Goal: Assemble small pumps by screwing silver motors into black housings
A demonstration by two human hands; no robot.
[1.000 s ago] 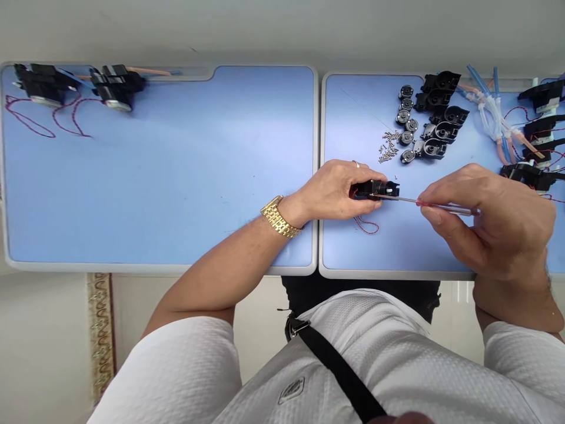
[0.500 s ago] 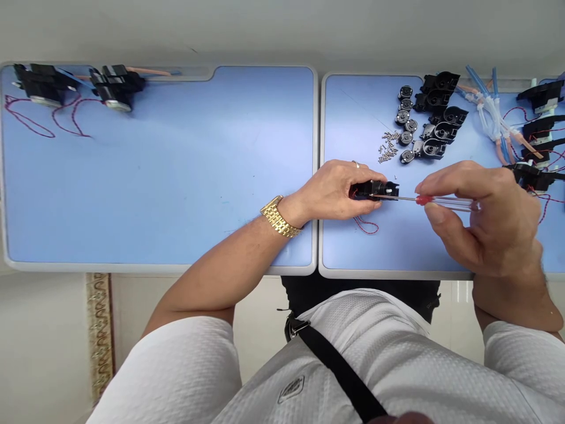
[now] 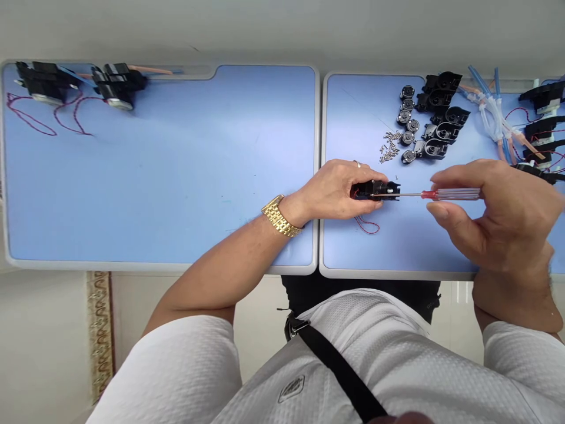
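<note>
My left hand (image 3: 338,191) is closed around a small black plastic assembly (image 3: 392,189), thumb and fingers on its two long sides. A twisted red-and-dark wire (image 3: 369,228) loops out below that hand. My right hand (image 3: 516,212) has a screwdriver (image 3: 457,194) with a clear handle and red collar. Its handle end sits against the curled fingers, while the thumb and forefinger stand a little off the handle. The shaft lies level, with its tip at the assembly near my left fingertips; the exact contact is too small to see. One loose screw (image 3: 396,177) lies just beyond the assembly.
Past my hands lie a pile of small screws (image 3: 389,152), several round metal-faced parts (image 3: 408,118) and black housings (image 3: 444,121). Farther right are blue and orange tubes (image 3: 497,115) and wired black units (image 3: 541,126). Two more units (image 3: 118,85) sit far left. A seam (image 3: 320,176) divides the tables.
My right thumb and forefinger have loosened and shifted right along the screwdriver handle, showing more of it. My left hand and the black assembly stay in place.
</note>
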